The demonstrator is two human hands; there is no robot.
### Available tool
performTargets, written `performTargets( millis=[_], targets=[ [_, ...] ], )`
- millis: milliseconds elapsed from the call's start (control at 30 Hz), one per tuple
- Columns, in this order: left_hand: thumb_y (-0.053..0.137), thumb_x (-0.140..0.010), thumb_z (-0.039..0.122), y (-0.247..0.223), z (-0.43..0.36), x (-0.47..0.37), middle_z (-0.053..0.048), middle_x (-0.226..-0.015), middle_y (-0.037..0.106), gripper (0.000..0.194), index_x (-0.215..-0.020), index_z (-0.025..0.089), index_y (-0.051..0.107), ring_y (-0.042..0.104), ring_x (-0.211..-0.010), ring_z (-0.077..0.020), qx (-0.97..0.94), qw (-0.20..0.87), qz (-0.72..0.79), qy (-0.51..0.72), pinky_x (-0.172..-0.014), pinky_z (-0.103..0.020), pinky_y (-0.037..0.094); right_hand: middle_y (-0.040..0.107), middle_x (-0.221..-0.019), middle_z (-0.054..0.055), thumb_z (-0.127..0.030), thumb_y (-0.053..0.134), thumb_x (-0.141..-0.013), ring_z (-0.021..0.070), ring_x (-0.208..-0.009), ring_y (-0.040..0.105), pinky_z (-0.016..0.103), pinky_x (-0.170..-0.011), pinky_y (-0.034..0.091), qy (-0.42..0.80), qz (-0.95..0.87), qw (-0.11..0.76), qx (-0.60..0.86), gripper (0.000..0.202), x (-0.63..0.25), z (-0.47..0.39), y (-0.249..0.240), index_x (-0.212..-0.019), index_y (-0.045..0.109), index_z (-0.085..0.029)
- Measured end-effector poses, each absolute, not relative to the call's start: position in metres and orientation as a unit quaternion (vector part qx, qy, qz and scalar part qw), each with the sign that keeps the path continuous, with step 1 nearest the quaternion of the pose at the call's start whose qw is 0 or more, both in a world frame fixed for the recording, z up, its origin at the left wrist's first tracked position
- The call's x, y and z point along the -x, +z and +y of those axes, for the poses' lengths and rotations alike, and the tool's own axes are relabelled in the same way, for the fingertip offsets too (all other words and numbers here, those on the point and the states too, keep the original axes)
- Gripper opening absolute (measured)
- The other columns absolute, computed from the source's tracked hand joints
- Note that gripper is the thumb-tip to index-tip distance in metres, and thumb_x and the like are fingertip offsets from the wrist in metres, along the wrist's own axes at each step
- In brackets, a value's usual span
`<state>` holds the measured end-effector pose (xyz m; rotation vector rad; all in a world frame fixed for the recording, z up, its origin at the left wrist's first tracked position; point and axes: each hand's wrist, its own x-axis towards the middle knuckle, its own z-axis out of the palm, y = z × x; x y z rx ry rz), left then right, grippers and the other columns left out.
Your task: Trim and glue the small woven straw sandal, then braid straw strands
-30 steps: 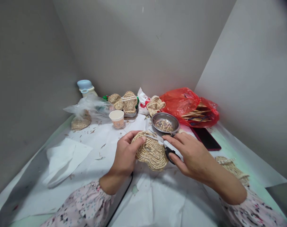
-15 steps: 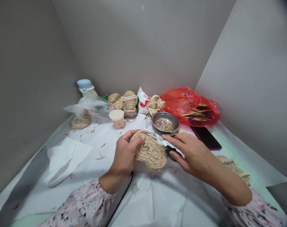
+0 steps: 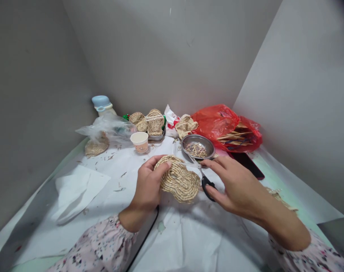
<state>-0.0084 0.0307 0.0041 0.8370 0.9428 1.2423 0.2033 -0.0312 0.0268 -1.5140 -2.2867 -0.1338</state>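
My left hand (image 3: 149,180) grips the left edge of a coiled straw-rope piece (image 3: 181,182), thumb on top and fingers behind. The piece is tan, twisted in rows, with a narrowed waist, and it is held above the table. My right hand (image 3: 231,183) has its thumb and fingers in the black handles of a pair of scissors (image 3: 208,187). The scissors' blades point up and left, apart from the straw piece's upper right edge and close to the metal bowl. Part of the blades blends with the pale background.
Behind my hands stand a metal bowl (image 3: 206,142) of straw clippings, a paper cup (image 3: 140,142) and woven straw pieces (image 3: 155,122). A red plastic bag (image 3: 217,126) holds straw at the right, near a dark phone (image 3: 250,166). Folded white paper (image 3: 81,189) lies left.
My right hand has drawn the scissors slightly right, away from the straw piece's top edge, and their handles have spread. My left hand with the piece has barely shifted.
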Motion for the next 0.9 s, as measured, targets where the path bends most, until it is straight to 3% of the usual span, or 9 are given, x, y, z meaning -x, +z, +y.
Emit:
performTargets(
  millis=[900],
  targets=[
    [0.077,-0.065,0.027,-0.003,0.031,0.009,-0.004,-0.076,0.069,0.030,-0.091,0.013,0.067,0.063,-0.065,-0.0160,-0.380,0.646,0.406,0.523,-0.063,-0.027,0.049,0.060,-0.090,0.008,-0.024,0.055,-0.087,0.0246,-0.080,0.054,0.038,-0.070,0.045,-0.131,-0.842,0.182,0.490,0.036,-0.196,-0.026,0.015,-0.122,0.057,-0.016]
  ],
)
